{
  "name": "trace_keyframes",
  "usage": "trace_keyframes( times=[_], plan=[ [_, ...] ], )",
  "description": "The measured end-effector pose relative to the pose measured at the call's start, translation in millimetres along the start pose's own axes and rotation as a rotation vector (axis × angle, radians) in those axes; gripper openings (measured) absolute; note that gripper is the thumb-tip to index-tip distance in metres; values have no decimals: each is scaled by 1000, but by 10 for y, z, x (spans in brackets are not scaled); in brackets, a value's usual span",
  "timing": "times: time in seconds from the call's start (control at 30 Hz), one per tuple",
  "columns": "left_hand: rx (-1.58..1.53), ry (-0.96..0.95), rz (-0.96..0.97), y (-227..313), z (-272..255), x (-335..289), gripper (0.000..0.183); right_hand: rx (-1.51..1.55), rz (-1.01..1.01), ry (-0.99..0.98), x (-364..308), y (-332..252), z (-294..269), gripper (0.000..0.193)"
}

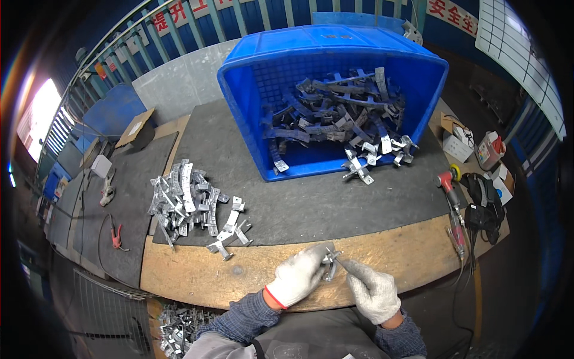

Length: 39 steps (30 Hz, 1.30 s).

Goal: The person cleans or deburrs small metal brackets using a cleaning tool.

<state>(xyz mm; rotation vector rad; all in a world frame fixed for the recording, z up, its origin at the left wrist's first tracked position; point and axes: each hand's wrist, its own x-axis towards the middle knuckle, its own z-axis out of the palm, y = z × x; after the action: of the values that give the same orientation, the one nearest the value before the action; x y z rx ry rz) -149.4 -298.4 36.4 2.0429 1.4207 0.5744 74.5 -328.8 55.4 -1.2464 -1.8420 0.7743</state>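
Note:
My left hand (299,275), in a white knit glove, is closed on a small silver metal bracket (329,262) above the wooden front strip of the bench. My right hand (373,290), gloved the same way, is pinched close beside the bracket's right side. A thin dark rod-like piece seems to stick out of its fingertips towards the bracket; its kind is too small to tell. Left of my hands lies a heap of curved metal brackets (186,194), with a few loose ones at its right edge. A blue plastic bin (242,119) tipped on its side holds many more brackets, some spilling over its lip.
At the right bench edge lie a red-grey air sander (449,185) with a yellow pad and a black bag (481,197). Small boxes (457,146) stand behind them. A red air blow gun (117,236) rests at left. More metal parts (176,329) sit below the front edge.

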Motion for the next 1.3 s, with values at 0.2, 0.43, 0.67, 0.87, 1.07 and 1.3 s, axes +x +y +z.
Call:
trace_keyframes(
  times=[0.2,0.43,0.67,0.87,1.07,1.3],
  plan=[
    [-56,165,60,21,218,-6,40,295,230,-46,28,-28,-28,33],
    [-1445,442,-294,-352,39,130,48,-260,-40,-34,-46,-71,-112,27],
    [-1403,520,-272,-255,28,110,46,-237,-30,-39,-38,89,53,28],
    [-1551,198,-328,-88,250,-203,27,-216,169,-120,13,-20,68,25],
    [-252,282,319,223,195,-178,50,-223,291,-141,-50,241,224,24],
    [134,522,250,-833,-99,56,34,-179,279,-152,-53,87,71,22]
  ],
)
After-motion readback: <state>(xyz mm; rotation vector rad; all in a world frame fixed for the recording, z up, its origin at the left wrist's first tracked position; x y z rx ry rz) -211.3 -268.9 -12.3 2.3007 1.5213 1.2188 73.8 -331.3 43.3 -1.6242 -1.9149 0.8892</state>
